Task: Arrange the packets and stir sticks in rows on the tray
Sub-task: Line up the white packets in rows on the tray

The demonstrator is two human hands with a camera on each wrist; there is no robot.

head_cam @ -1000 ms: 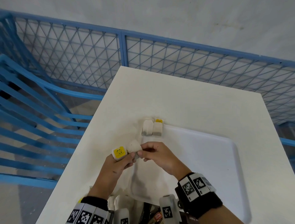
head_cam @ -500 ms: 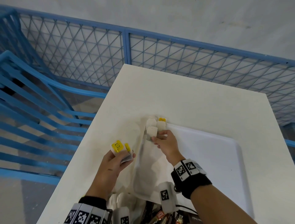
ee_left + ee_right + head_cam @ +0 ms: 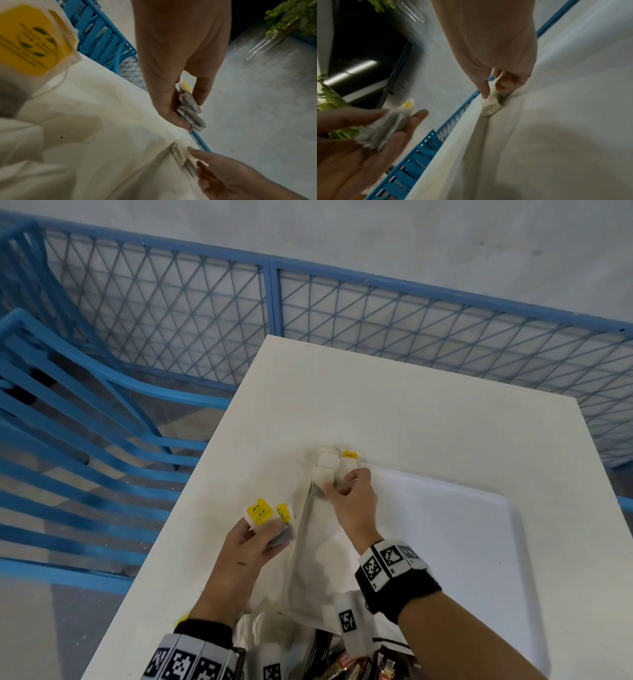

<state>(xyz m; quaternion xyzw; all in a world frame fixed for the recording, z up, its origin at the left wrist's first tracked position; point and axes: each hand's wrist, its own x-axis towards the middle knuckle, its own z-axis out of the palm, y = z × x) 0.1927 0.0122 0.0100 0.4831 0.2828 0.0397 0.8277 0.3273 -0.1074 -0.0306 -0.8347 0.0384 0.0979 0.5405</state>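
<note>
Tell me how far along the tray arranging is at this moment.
Early. Two packets already lie at the tray's far left corner. The right hand is setting a third packet beside them; the left hand holds more packets. A pile still waits at the near edge.

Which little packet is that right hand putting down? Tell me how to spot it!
Find the white tray on the table. At its far left corner lie small packets; the right hand pinches the nearest packet. It is plain white, unlike the yellow-labelled packet beside it.
</note>
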